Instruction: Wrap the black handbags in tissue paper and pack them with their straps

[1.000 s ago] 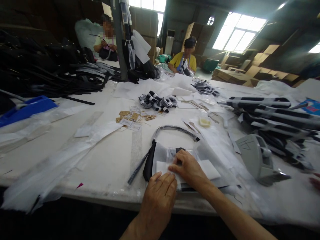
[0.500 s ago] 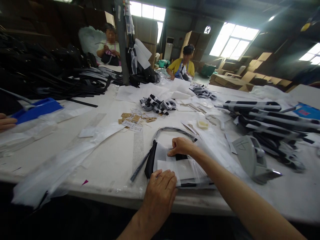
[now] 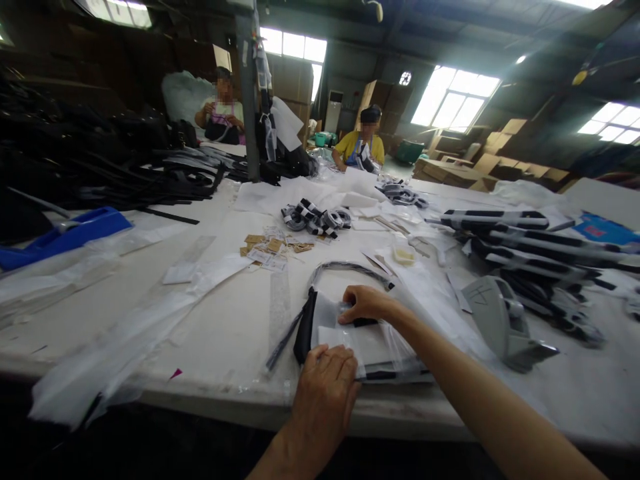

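A black handbag (image 3: 306,327) lies flat near the table's front edge, its front covered by white sheet and clear plastic. Its wrapped handle (image 3: 345,265) arches away on the far side, and a wrapped strap (image 3: 286,339) sticks out to the left. My left hand (image 3: 327,380) rests on the bag's near left part, fingers laid flat and close together. On the middle of the bag, my right hand (image 3: 367,305) has its fingers curled in toward the thumb. A small greyish, shiny bit shows at those fingertips, but what it is cannot be made out.
A grey tape dispenser (image 3: 493,320) stands to the right, before a pile of wrapped black straps (image 3: 530,247). Brown tags (image 3: 273,245) and coiled straps (image 3: 315,219) lie beyond the bag. A blue dustpan (image 3: 75,233) is at left. Two people (image 3: 360,147) work across the table.
The whole view has shifted slightly. My right hand's fingers have curled further on the bag, while my left hand stays put. Another person's hand by the dustpan has left the view.
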Demonstrator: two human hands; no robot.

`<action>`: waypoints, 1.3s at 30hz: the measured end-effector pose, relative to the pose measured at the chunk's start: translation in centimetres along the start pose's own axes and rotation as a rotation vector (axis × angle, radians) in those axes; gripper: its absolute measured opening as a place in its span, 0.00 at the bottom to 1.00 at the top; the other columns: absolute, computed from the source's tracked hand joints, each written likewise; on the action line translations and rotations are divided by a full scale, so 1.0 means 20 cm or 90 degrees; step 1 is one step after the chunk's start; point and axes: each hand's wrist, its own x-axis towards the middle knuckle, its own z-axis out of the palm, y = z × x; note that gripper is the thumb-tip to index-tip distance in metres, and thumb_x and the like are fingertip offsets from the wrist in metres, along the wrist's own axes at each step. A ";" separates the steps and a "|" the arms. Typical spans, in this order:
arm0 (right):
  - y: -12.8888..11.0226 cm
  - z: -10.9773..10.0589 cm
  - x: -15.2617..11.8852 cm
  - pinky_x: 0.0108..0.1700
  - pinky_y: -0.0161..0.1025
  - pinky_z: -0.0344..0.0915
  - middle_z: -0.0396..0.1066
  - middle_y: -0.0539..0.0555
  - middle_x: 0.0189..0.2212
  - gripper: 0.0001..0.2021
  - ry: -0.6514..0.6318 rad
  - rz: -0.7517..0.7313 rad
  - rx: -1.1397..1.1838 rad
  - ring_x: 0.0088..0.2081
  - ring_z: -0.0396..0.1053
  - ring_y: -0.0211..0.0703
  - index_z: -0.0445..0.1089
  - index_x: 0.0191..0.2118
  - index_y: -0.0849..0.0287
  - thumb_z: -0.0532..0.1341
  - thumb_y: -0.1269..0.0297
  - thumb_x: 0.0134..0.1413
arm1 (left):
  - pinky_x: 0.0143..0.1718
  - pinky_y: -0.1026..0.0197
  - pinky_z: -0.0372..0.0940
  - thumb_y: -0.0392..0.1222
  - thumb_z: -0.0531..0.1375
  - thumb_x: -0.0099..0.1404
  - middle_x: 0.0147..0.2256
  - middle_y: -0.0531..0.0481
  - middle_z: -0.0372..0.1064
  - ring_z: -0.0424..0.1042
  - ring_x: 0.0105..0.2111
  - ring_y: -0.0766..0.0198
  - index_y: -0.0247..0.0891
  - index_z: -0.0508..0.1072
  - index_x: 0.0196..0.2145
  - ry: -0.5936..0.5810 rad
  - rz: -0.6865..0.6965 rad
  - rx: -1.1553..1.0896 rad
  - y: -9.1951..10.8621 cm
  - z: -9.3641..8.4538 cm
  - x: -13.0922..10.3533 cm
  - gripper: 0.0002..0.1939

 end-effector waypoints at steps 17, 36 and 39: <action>0.14 -0.17 0.05 0.33 0.35 0.62 0.76 0.57 0.36 0.21 0.143 0.094 0.311 0.34 0.71 0.41 0.73 0.35 0.60 0.57 0.45 0.56 | 0.53 0.49 0.65 0.34 0.53 0.67 0.47 0.46 0.75 0.73 0.49 0.56 0.38 0.68 0.51 0.002 0.032 0.019 -0.01 -0.03 0.02 0.15; 0.19 0.06 -0.63 0.32 0.28 0.73 0.77 0.49 0.33 0.05 0.422 -0.297 0.147 0.32 0.77 0.43 0.74 0.37 0.48 0.63 0.57 0.57 | 0.40 0.61 0.65 0.41 0.54 0.66 0.43 0.50 0.76 0.74 0.42 0.58 0.43 0.76 0.38 -0.092 -0.467 0.294 -1.06 -0.52 0.59 0.10; 0.18 0.06 -0.64 0.34 0.27 0.73 0.77 0.49 0.32 0.06 0.404 -0.298 0.155 0.32 0.77 0.42 0.74 0.36 0.49 0.62 0.56 0.59 | 0.37 0.62 0.63 0.42 0.56 0.65 0.40 0.51 0.77 0.73 0.40 0.59 0.44 0.76 0.36 -0.108 -0.491 0.289 -1.12 -0.44 0.65 0.09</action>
